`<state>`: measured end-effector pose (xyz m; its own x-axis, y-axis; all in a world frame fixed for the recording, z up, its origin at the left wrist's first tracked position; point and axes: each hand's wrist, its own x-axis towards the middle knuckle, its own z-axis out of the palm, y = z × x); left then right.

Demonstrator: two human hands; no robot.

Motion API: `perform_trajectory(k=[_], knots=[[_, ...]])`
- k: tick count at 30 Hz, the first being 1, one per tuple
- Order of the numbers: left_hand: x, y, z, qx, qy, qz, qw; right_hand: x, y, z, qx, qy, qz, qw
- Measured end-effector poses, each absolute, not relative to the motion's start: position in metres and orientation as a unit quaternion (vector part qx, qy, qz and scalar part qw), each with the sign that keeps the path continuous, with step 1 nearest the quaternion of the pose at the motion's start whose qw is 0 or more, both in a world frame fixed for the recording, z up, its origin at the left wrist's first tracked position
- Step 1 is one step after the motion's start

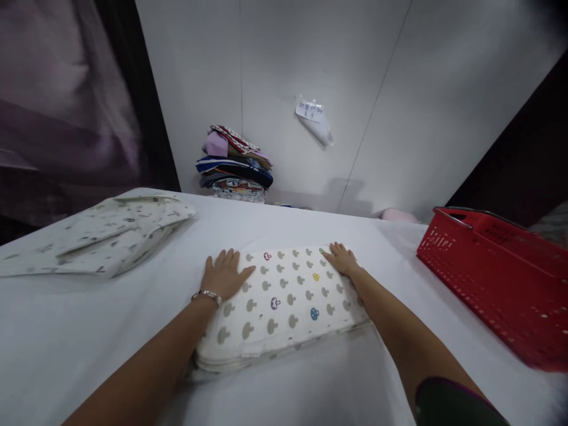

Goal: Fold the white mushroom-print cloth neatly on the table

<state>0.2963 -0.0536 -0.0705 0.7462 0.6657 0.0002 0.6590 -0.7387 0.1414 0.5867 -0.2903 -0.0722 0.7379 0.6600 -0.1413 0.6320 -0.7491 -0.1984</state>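
Note:
A folded white cloth (284,296) printed with grey mushrooms and a few coloured ones lies on the white table in front of me. Several layers show along its near edge. My left hand (224,275) rests flat at the cloth's left end, fingers spread and thumb over the print; a silvery bracelet circles that wrist. At the far right corner, my right hand (341,259) lies on the cloth with its fingers stretched out. Neither hand grips anything.
Another printed white cloth (128,228) lies loosely folded at the left. A red plastic basket (492,284) stands at the right. Beyond the white table (302,222), a stack of folded fabrics (235,165) sits by the wall, where a labelled plastic bag (314,121) hangs.

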Motion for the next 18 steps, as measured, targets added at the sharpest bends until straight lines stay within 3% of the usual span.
perform_trajectory(k=[6, 13, 18], knots=[[0.297, -0.050, -0.076, 0.935, 0.349, 0.036, 0.059, 0.550, -0.273, -0.064, -0.898, -0.434, 0.020, 0.071], [0.296, -0.051, -0.072, 0.933, 0.353, 0.038, 0.058, 0.524, -0.249, -0.064, -0.848, -0.513, 0.118, 0.056], [0.296, -0.053, -0.070, 0.933, 0.350, 0.040, 0.066, 0.532, -0.278, -0.060, -0.857, -0.505, 0.073, 0.071]])
